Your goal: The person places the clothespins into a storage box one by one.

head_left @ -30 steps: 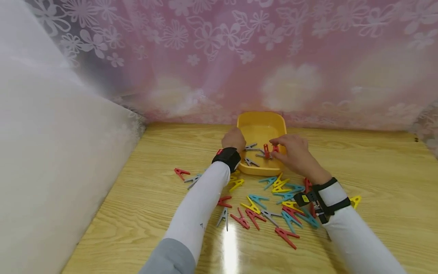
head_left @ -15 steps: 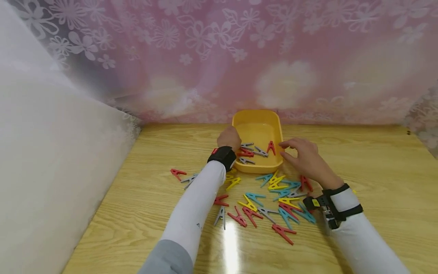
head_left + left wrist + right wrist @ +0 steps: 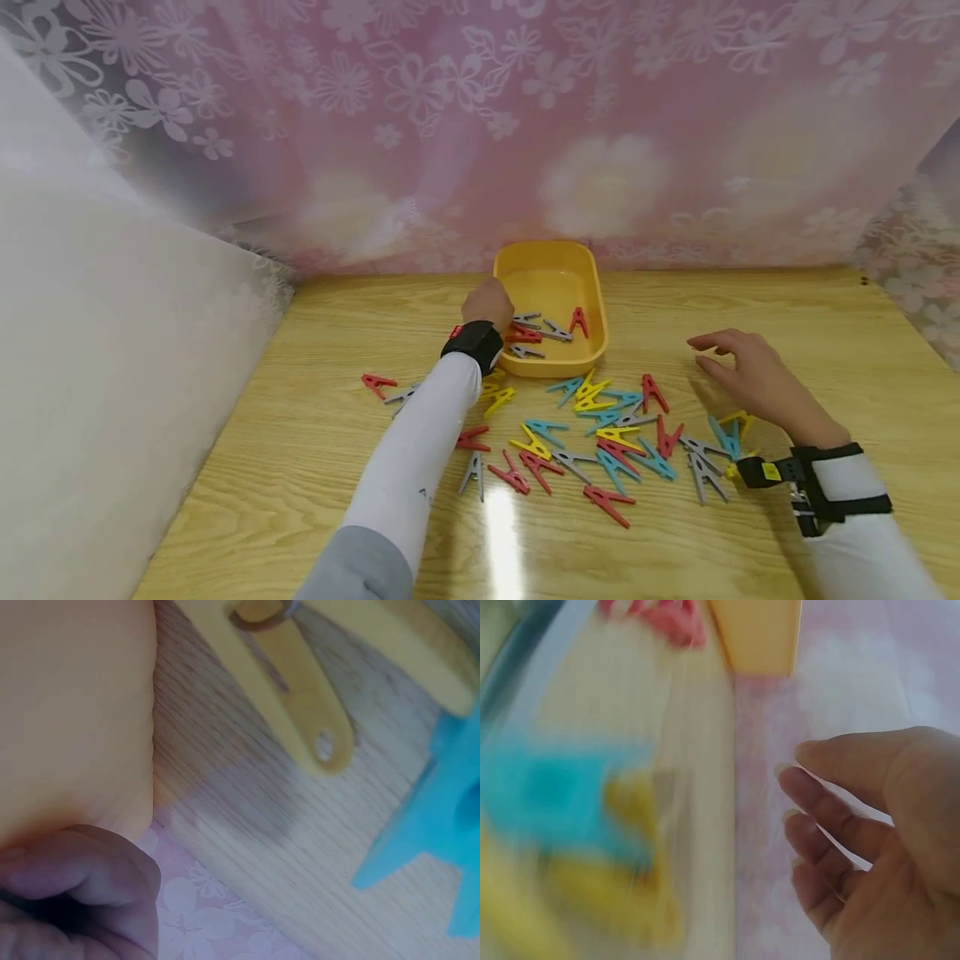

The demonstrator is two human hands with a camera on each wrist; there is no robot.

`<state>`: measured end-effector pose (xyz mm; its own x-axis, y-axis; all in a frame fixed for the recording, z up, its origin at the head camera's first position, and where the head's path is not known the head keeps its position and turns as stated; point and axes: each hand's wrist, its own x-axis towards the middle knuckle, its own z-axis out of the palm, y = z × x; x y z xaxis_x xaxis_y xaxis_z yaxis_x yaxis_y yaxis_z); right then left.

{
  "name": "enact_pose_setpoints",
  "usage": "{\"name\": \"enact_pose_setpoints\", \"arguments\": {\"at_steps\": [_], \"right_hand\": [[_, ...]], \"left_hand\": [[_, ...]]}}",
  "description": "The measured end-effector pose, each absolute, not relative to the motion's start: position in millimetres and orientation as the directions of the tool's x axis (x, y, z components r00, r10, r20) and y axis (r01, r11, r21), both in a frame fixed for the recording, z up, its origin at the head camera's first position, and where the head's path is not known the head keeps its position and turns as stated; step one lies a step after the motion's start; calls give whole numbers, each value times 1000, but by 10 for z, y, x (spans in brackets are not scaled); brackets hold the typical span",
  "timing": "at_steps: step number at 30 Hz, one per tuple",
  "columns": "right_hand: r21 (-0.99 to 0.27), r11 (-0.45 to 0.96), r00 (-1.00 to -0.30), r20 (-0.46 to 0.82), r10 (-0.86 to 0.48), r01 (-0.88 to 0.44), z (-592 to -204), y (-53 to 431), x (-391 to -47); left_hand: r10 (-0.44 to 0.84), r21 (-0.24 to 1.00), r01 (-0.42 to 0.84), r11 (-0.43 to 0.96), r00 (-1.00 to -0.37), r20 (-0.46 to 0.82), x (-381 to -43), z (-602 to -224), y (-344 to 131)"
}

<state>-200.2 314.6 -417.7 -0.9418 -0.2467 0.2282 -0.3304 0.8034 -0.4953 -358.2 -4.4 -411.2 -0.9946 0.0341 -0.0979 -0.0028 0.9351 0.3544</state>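
A yellow plastic basin (image 3: 551,367) stands at the back of the table, with red and grey clothespins lying in its near half. My left hand (image 3: 488,302) grips the left rim of the basin, fingers curled; in the left wrist view those fingers (image 3: 90,877) bend in against the yellow wall. My right hand (image 3: 757,379) hovers over the table to the right of the basin and holds nothing. Its fingers are loosely bent, with thumb and index finger apart. Close below it lie a blue clothespin (image 3: 725,437) and yellow ones, blurred in the right wrist view.
Red, grey, blue and yellow clothespins, among them a red clothespin (image 3: 608,504), are strewn over the wooden table (image 3: 300,500) in front of the basin. A flowered pink cloth (image 3: 420,167) hangs behind the table's far edge. At the left rises a white wall (image 3: 112,350).
My right hand has let go of a red clothespin in the basin and moved out to the right, over the table. The left hand stays at the rim.
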Motion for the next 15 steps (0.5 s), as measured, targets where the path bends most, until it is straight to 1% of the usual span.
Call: {"name": "enact_pose_setpoints", "arguments": {"at_steps": [3,7,11,15], "right_hand": [[-481,815,-946,191,-262,-323,-4203,3331,-1891],[-440,834,-942,177,-285,-334,-4237,3525,-1753],[-413,821,-919,203,-339,-394,-4289,3621,-1647],[-422,796,-901,206,-382,-434,-4355,3630,-1549]], "left_hand": [[38,362,2,932,-995,-92,-3574,-4109,-51],[53,362,16,932,-994,-93,-3568,-4118,-54],[61,355,22,935,-993,-100,-3567,-4121,-56],[58,349,20,937,-993,-99,-3580,-4123,-46]]}}
